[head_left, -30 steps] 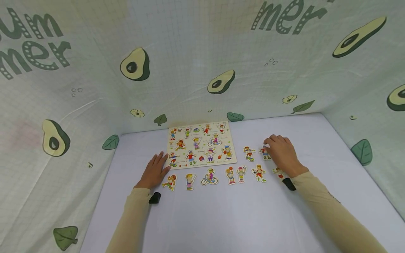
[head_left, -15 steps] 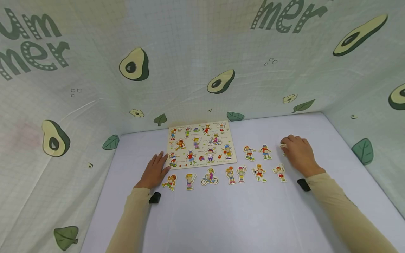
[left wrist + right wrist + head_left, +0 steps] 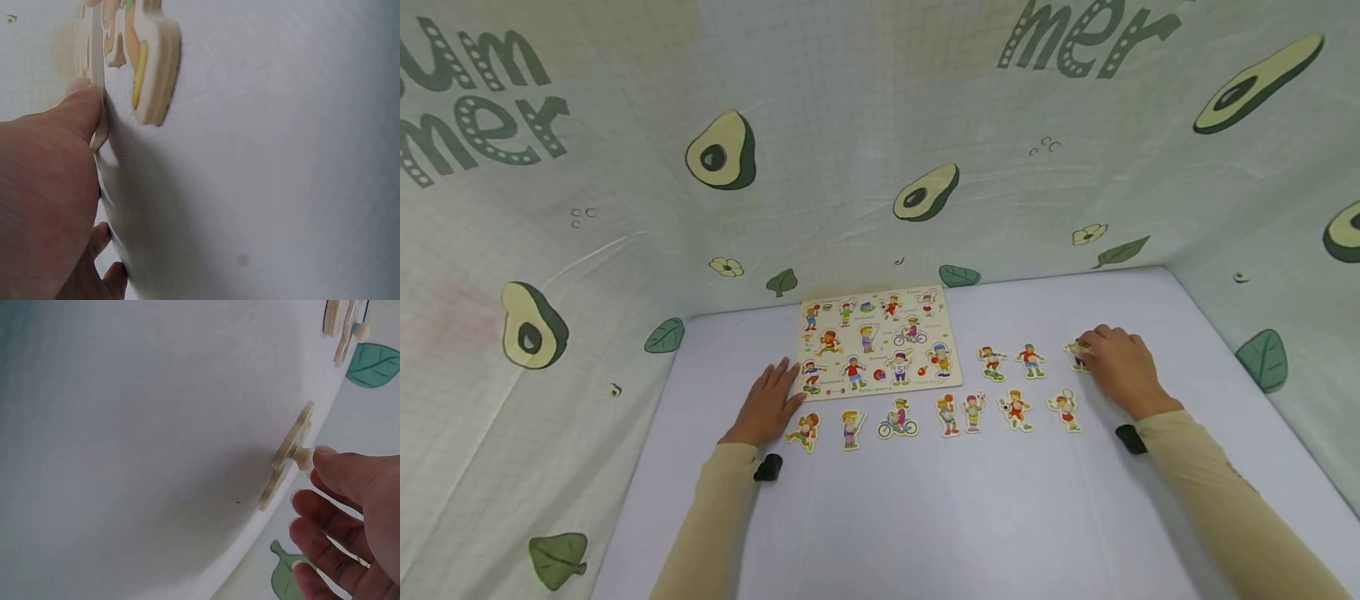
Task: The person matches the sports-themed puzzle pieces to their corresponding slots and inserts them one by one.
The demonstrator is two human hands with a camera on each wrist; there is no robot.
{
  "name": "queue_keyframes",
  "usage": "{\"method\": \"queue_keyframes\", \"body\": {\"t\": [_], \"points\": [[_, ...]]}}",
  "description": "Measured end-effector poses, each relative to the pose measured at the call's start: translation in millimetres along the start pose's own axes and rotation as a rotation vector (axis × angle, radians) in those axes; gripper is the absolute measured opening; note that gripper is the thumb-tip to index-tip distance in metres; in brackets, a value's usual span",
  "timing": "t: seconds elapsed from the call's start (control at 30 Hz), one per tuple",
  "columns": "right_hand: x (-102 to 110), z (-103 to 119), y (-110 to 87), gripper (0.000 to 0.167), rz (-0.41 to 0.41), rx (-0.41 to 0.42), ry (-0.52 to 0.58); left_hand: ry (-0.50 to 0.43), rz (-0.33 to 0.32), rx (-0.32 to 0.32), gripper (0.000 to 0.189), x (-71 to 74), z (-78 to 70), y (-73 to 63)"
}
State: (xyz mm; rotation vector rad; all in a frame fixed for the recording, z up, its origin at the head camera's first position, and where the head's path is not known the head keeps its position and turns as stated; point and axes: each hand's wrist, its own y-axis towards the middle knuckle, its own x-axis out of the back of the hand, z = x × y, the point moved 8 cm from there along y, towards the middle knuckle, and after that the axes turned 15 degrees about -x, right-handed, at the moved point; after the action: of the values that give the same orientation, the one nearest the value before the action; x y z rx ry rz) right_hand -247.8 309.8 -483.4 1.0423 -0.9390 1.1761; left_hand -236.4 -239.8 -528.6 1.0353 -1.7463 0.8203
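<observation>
The puzzle board (image 3: 880, 343), pale with printed sports figures, lies flat at the back of the white table. My left hand (image 3: 766, 406) rests with fingers spread at its lower left corner; in the left wrist view the thumb (image 3: 86, 103) touches the board's edge. To the right of the board, my right hand (image 3: 1123, 368) pinches the small knob of a puzzle piece (image 3: 1078, 357), partly covered by the fingers. Seen from the right wrist, thumb and forefinger are at the knob (image 3: 302, 457), with the piece close to the table and the other fingers loosely bent.
Several knobbed figure pieces lie around the board: a skateboarder (image 3: 992, 363) and a roller skater (image 3: 1031, 361) on its right, a cyclist (image 3: 898, 419), a footballer (image 3: 1016, 411) and a tennis player (image 3: 1065, 410) in the front row. A printed cloth (image 3: 820, 100) hangs behind the table.
My right hand has moved right, away from the roller skater piece, to a piece farther right, then slightly farther right and nearer. My left hand has stayed put.
</observation>
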Motion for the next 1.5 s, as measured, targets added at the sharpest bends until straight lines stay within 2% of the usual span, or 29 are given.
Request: {"method": "queue_keyframes", "body": {"t": [0.33,0.73,1.1,1.5], "points": [[-3,1,3.7,0.02,0.015,0.015,-0.003,-0.004,0.009,-0.001,0.066,0.2,-0.5,-1.6],[-10,-3,14.2,0.017,0.105,-0.02,-0.044,0.003,0.007,-0.01,0.066,1.0,-2.1,1.0],[-16,-1,13.1,0.012,0.109,-0.002,-0.064,-0.003,-0.002,-0.008,0.066,1.3,-1.3,-1.3],[-7,5,11.1,0.014,0.087,0.006,-0.06,0.003,-0.003,-0.01,0.065,-0.7,1.2,-1.0]]}}
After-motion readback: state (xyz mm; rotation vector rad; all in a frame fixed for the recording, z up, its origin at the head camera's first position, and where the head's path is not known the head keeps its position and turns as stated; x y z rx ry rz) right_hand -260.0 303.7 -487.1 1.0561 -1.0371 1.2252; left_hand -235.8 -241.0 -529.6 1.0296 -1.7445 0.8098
